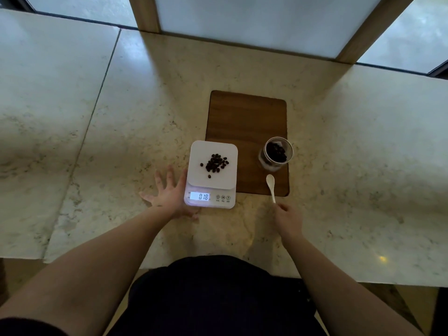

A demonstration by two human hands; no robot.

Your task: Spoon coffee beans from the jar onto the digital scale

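A white digital scale (226,151) stands at the counter's middle with a small heap of coffee beans (215,163) on its platform; its lit display (199,196) reads 018. To its right an open glass jar (276,153) with dark beans inside stands on a wooden board (244,117). My left hand (167,194) lies flat with fingers spread against the scale's left side. My right hand (288,218) pinches the handle end of a white spoon (270,185), whose bowl rests empty on the board's near edge.
The pale marble counter (121,132) stretches wide on both sides, with a seam on the left. Frosted window panels and two wooden posts (145,13) close off the back. The counter's front edge runs just before my body.
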